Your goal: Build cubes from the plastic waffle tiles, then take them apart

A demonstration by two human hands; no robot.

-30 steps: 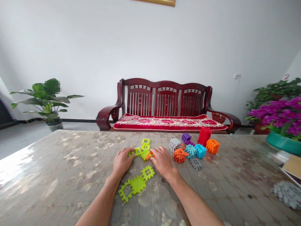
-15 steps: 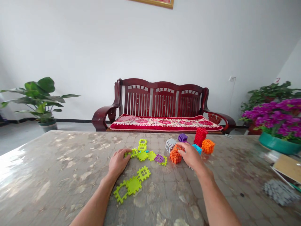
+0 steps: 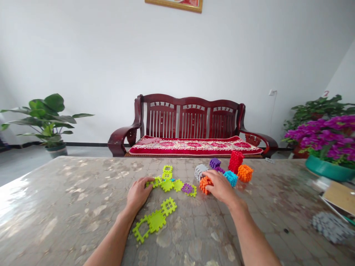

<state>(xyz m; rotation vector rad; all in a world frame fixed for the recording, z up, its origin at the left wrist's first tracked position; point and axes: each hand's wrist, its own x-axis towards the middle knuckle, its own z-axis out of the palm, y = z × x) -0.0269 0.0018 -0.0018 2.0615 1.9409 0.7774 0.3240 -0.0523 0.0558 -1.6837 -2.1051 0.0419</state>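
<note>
My left hand (image 3: 139, 193) rests on the table with its fingers closed on the left end of a row of lime-green interlocking tiles (image 3: 166, 185). This row includes a purple tile (image 3: 187, 188), and two green window-like tiles extend from it toward the far side. My right hand (image 3: 221, 186) is closed around a stack of orange tiles (image 3: 205, 185), partly hiding it. Beside that hand stand a grey stack (image 3: 200, 172) and a blue stack (image 3: 230, 178). Nearer to me, three joined green tiles (image 3: 156, 220) lie flat between my forearms.
Farther back are a purple stack (image 3: 215, 163), a tall red stack (image 3: 236, 161) and a lighter orange stack (image 3: 245, 173). At right lie grey tiles (image 3: 332, 227) and a teal flowerpot (image 3: 328, 170). A wooden bench (image 3: 191, 118) stands beyond the table.
My right hand has moved slightly left and down onto the orange stack, where an orange tile was tilted at its fingers before. More of the blue stack shows. My left hand stays on the green row.
</note>
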